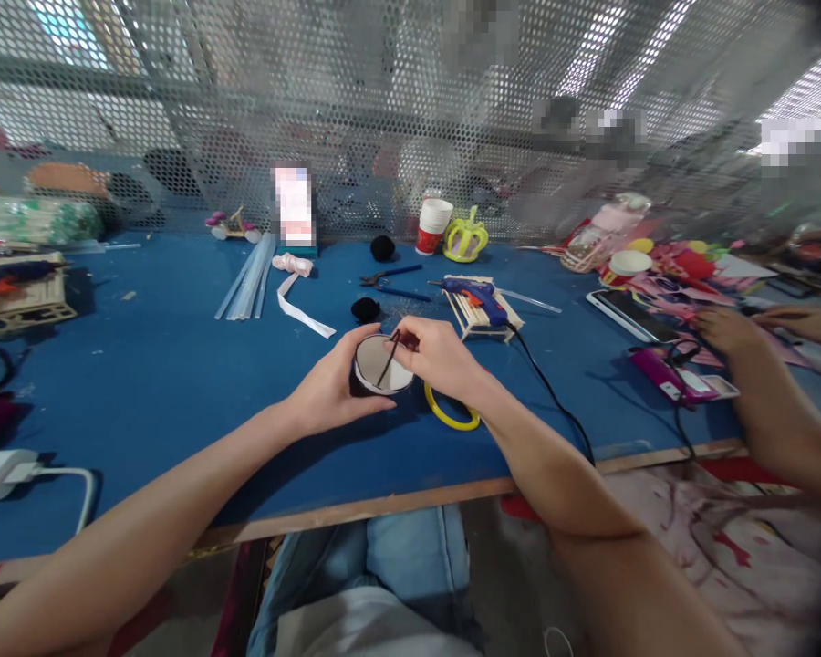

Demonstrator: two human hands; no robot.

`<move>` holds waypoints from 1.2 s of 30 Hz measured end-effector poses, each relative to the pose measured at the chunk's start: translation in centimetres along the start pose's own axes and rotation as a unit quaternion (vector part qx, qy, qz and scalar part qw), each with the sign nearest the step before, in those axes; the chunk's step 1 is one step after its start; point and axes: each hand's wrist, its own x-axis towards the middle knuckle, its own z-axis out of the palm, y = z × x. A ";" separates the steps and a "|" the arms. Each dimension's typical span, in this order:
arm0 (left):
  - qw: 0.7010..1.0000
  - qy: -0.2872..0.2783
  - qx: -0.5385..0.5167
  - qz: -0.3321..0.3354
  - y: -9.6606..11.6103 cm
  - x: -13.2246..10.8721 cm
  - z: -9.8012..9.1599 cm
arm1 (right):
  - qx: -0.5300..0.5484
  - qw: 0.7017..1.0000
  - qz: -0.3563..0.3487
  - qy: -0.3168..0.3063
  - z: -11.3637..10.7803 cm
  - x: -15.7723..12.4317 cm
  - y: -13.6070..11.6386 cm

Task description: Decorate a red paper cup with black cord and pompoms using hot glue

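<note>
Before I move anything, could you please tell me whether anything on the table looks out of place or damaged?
Nothing looks clearly damaged. Slightly untidy: the pliers lie splayed open, with fine scraps scattered beside them near the closer black pompom, and a white ribbon trails unrolled across the blue table, as if left mid-use.

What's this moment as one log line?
left hand: holding round black cup with white inside; right hand: holding thin dark strip across its opening; near: blue glue gun on wooden rack
</note>
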 end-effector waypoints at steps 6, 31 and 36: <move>0.996 0.054 -0.067 -0.009 -0.8 0.2 -0.1 | 0.157 0.986 0.059 0.002 -0.4 0.0 0.0; 0.991 0.075 -0.105 -0.046 -1.3 0.5 0.0 | 0.047 0.995 -0.064 0.064 -1.6 -0.2 -1.1; 0.988 0.110 -0.086 -0.071 -1.7 0.8 -0.1 | -0.026 0.984 -0.158 -0.081 -1.9 0.1 -3.0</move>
